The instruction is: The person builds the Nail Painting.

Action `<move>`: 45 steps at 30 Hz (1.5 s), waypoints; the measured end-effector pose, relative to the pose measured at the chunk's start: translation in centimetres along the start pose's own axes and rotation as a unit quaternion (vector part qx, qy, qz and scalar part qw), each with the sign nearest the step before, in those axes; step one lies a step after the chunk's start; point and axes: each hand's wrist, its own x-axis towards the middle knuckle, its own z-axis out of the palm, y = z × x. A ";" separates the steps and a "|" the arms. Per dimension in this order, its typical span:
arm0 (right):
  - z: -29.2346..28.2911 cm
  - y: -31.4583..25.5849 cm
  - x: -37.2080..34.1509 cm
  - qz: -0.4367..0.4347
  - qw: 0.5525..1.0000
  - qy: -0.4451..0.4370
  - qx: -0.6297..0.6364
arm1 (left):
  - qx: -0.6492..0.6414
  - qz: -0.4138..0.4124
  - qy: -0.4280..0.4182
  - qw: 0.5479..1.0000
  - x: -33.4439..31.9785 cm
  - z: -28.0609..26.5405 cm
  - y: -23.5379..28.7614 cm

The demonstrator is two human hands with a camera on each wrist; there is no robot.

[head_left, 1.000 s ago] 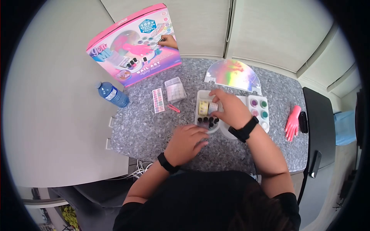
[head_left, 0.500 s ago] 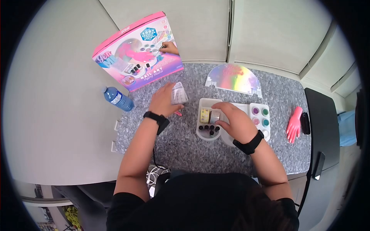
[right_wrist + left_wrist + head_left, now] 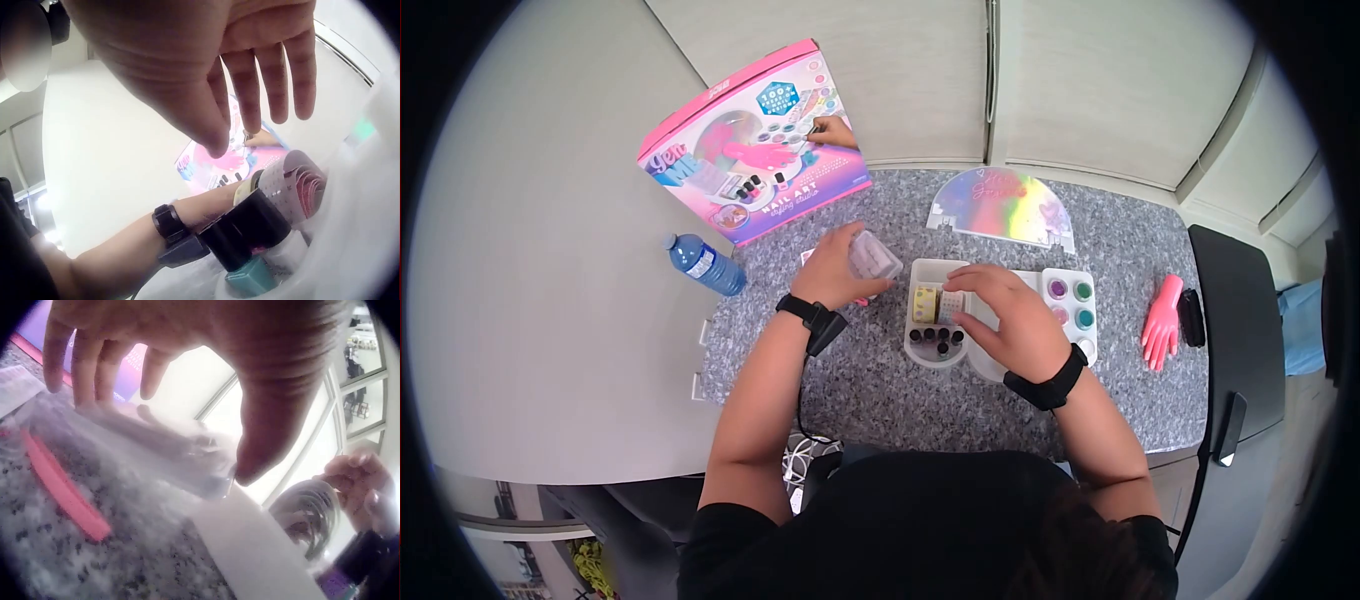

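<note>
My left hand (image 3: 832,270) grips a clear plastic box (image 3: 875,256) by its sides, thumb on the near edge; in the left wrist view the box (image 3: 156,450) is tilted beside pink tweezers (image 3: 65,487). Over the white tray (image 3: 938,268) hovers my right hand (image 3: 1018,330), fingers spread and nothing held. Beside its fingertips stand a yellow roll (image 3: 924,304) and a pale dotted roll (image 3: 950,306), with several black-capped bottles (image 3: 942,348) below them. In the right wrist view the fingers hang above the dotted roll (image 3: 290,187) and the black caps (image 3: 244,228).
A pink boxed kit (image 3: 760,150) and a blue bottle (image 3: 706,265) stand at the left. Behind the tray lies a shiny half-round panel (image 3: 1005,208). Several coloured pots (image 3: 1083,291) sit in the tray's right part; a pink model hand (image 3: 1162,325) lies farther right.
My left hand has moved from beside the tray to the clear box, which is now tilted and shifted slightly right. My right hand has stayed over the tray, its fingers moving off the rolls.
</note>
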 end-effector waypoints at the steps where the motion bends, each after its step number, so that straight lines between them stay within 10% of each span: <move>1: 0.2 0.0 0.1 -0.001 1.000 0.000 0.001 | 0.001 -0.001 0.000 1.000 -0.4 0.1 0.3; 19: 3.3 -0.6 4.9 0.090 0.992 0.089 -0.018 | -0.408 0.054 0.137 0.901 -3.9 2.9 5.1; 27: 0.5 2.0 4.9 0.130 0.977 0.168 0.030 | 0.148 0.008 0.199 0.969 -8.2 1.9 0.4; 39: 1.5 3.7 4.7 0.092 0.992 0.045 -0.076 | 0.146 -0.057 0.139 0.978 -9.4 4.3 -0.1; 45: 2.2 2.5 4.9 0.014 0.977 0.171 -0.128 | 0.085 -0.052 0.157 0.982 -9.5 4.1 -0.1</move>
